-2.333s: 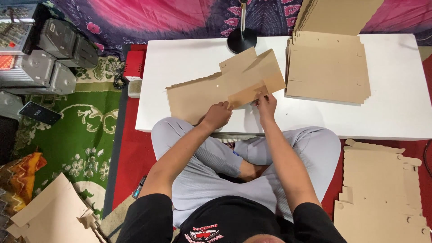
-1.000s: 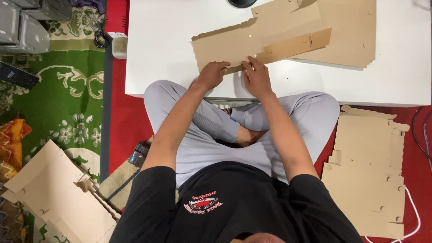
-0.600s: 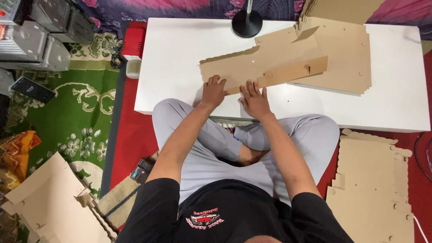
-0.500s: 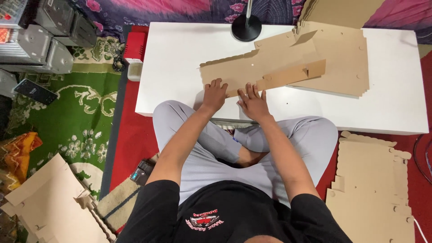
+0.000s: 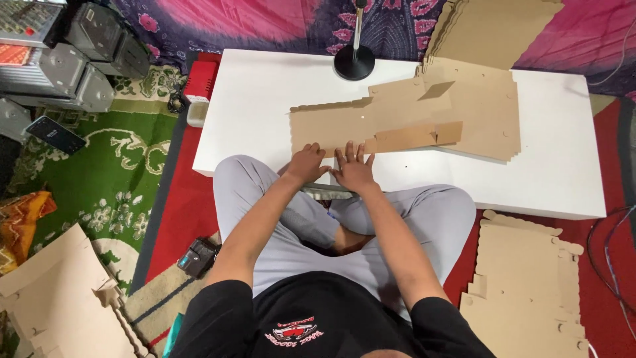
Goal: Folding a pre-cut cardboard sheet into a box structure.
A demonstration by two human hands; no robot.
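Note:
A flat brown cardboard box blank (image 5: 344, 122) with a scalloped left edge lies on the white low table (image 5: 265, 99). Its near flap (image 5: 411, 136) is folded over and lies almost flat. My left hand (image 5: 306, 162) presses on the blank's near edge with fingers curled. Right beside it, my right hand (image 5: 353, 169) lies flat on the same edge, fingers spread. Neither hand grips anything. I sit cross-legged at the table's front edge.
A stack of flat cardboard blanks (image 5: 487, 113) sits at the table's right, partly under the worked blank. A black round lamp base (image 5: 354, 63) stands at the back. More blanks lie on the floor at right (image 5: 523, 285) and lower left (image 5: 59, 298). Grey boxes (image 5: 73, 59) stand far left.
The near flap was folded down and pressed flat. Both hands slid left along the blank's near edge and came closer together. The view shifted slightly.

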